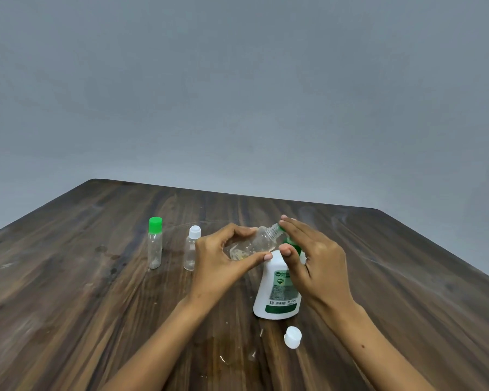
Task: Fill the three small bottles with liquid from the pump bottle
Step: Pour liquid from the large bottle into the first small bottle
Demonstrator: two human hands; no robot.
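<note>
Three small bottles (pixel 155 244) (pixel 192 251) (pixel 256 244), one pump bottle (pixel 277 292)

Bare staged room, likely plain home or studio corner; exact kind unclear. Dark wooden table (pixel 96 277) with worn, stained top fills lower half, beneath fingers (pixel 294 230). Blank grey wall (pixel 237 80) beyond fingers, no fittings or furniture visible. Household goods only: soap pump bottle (pixel 277 294) just below fingers, small travel bottles (pixel 155 244) left of fingers, loose white cap (pixel 292 337) nearer camera.
</note>
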